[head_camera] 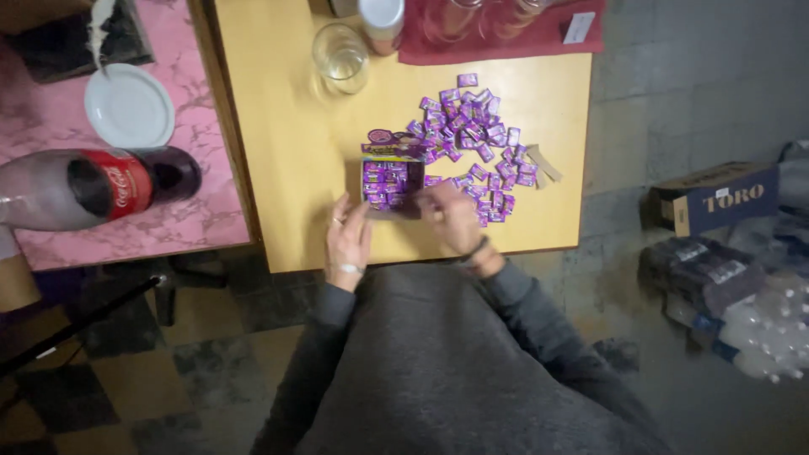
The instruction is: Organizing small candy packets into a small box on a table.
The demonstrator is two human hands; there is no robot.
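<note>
You have two hands at work, your left hand [347, 240] and your right hand [451, 217], and one open box [393, 179] of purple packets between them. The loose purple packets [477, 135] beside it are too many and too heaped to count exactly; several dozen. One clear glass [340, 57] stands on one yellow table [286, 126]. On the pink table [50, 126] you have one white plate [129, 106] and one cola bottle [93, 187]. One cardboard carton [716, 198] sits on the floor.

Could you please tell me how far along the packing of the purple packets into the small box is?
Done: the box already shows rows of packets. In hand: the left hand steadies the box, the right hand is at its edge. Left: a large loose pile remains on the yellow table.
</note>
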